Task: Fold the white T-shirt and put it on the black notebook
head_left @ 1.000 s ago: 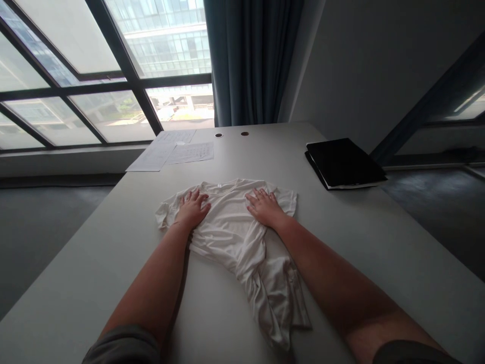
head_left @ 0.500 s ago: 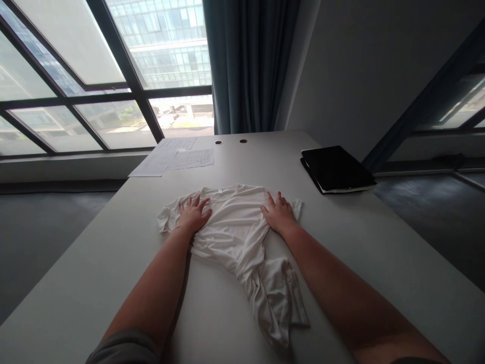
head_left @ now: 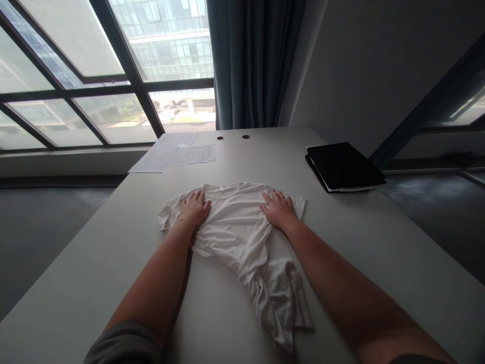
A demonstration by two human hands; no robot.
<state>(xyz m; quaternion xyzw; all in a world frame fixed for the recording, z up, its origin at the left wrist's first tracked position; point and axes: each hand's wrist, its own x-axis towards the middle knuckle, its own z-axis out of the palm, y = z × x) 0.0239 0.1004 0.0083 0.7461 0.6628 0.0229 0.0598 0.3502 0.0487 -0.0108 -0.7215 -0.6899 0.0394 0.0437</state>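
A white T-shirt [head_left: 237,227] lies crumpled on a pale grey table [head_left: 113,242], neck towards the far side, its lower part bunched up near me. My left hand [head_left: 194,209] lies flat on the shirt's left shoulder, fingers stretched out and close together. My right hand [head_left: 279,209] rests flat on the right shoulder near the sleeve, fingers spread. Neither hand grips the cloth.
A black folder or tablet case [head_left: 343,166] lies at the table's right side. Sheets of paper [head_left: 176,153] sit at the far left, near two round cable holes [head_left: 232,137]. Beyond are large windows and a blue curtain [head_left: 250,60].
My right hand has slid outwards from the shirt's chest to its right shoulder, flattening the cloth. My left hand has stayed on the left shoulder, its fingers drawn closer together.
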